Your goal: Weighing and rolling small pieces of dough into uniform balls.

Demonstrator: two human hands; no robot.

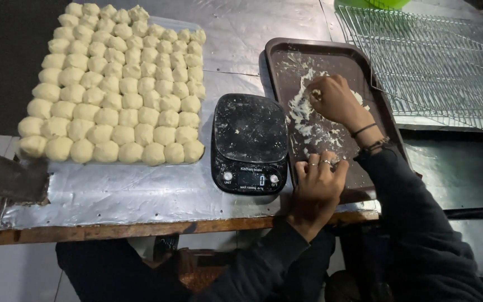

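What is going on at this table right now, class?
A person's right hand presses its fingers into white smears on a dark brown tray, while the left hand rests on the tray's near edge. A black kitchen scale sits beside it, with rows of dough balls further left.

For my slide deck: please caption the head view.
Right hand smears white fat across a brown tray; left hand steadies its edge.

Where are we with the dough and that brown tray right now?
Done: many dough balls sit in rows on the metal table. In hand: the right hand spreads white fat over the brown tray while the left hand steadies its near edge. Left: tray only partly coated, holding no balls.
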